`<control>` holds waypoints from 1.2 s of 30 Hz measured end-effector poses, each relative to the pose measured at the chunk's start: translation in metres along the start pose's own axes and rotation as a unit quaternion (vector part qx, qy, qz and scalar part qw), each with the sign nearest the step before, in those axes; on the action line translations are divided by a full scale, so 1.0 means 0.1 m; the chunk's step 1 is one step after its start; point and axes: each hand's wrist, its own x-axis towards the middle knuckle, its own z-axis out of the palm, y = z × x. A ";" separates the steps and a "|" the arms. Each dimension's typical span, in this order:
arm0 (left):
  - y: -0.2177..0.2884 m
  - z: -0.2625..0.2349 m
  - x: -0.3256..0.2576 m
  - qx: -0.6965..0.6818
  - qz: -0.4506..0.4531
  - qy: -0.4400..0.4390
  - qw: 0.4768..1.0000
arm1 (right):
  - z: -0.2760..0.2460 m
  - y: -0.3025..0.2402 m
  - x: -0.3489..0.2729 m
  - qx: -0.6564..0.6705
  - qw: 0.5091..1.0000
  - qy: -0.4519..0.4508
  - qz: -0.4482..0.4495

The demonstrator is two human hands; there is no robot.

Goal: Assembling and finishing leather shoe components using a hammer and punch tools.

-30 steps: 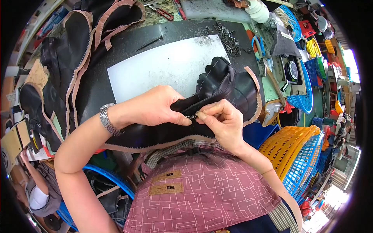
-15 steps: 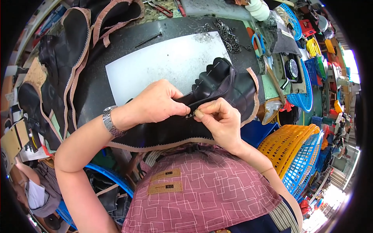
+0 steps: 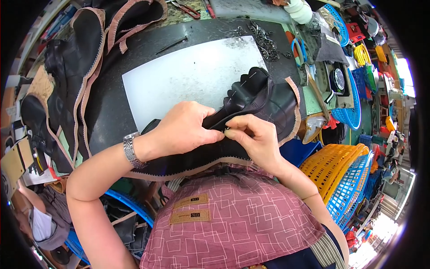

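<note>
A black leather shoe upper with a pale pink zigzag-cut edge lies across the near side of the worktable, its scalloped flap standing up. My left hand is closed on the upper's folded edge, thumb pointing right. Against that thumb, my right hand pinches finger and thumb together at the same edge. A tiny dark, shiny bit shows between the fingertips, too small to name. Beyond the hands lies a white sheet, and past its far right corner a heap of small dark metal pieces.
More black uppers lie at the left. A thin dark rod and red-handled pliers rest at the back. A hammer and a round dial are at the right, above yellow and blue baskets. Another person's arm shows lower left.
Both hands have shifted slightly right and nearer to me, the upper moving with them. The fingertips remain pinched together at its edge.
</note>
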 end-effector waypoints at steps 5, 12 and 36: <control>0.05 -0.04 0.02 0.014 -0.013 0.004 1.000 | -0.05 0.11 0.11 -0.186 0.959 0.003 -0.212; 0.01 -0.06 0.06 0.023 -0.019 0.005 1.000 | -0.09 0.24 0.26 -0.251 0.918 -0.027 -0.306; 0.04 -0.07 0.09 0.092 -0.038 0.008 0.995 | -0.22 0.08 0.48 -0.316 0.920 -0.164 -0.166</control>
